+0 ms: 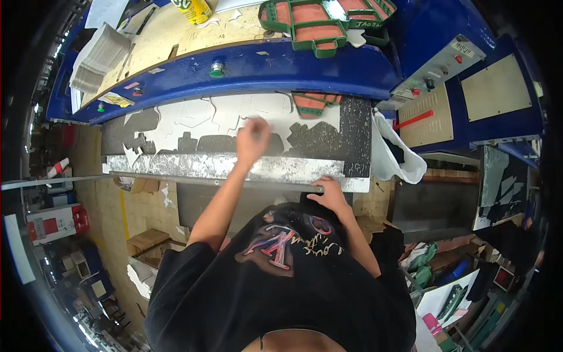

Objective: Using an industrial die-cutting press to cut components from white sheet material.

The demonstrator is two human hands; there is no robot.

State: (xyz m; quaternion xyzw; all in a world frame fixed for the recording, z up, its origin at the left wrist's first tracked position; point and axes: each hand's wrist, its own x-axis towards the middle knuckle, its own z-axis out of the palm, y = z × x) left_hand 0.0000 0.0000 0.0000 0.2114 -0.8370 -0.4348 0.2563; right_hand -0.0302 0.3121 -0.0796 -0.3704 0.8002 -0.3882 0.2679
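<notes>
My left hand (pixel 254 142) is over a white sheet (pixel 231 111) with shaped cut-outs, which lies on a dark, scuffed cutting board (pixel 355 126). Motion smears its fingers, so I cannot make out whether they hold anything. My right hand (pixel 331 195) is at the near edge, its fingers curled around the end of a thin metal bar (pixel 264 186). A cutting die (pixel 314 104) with red foam shows partly from beneath the blue press beam (pixel 252 67), at the sheet's far right.
Green-framed dies (pixel 319 32) with red foam, a yellow can (pixel 192 9) and a stack of pale cut pieces (pixel 101 57) sit on the ledge above the beam. A white bag (pixel 399 149) hangs at the right. Cardboard boxes (pixel 149 243) stand on the floor at left.
</notes>
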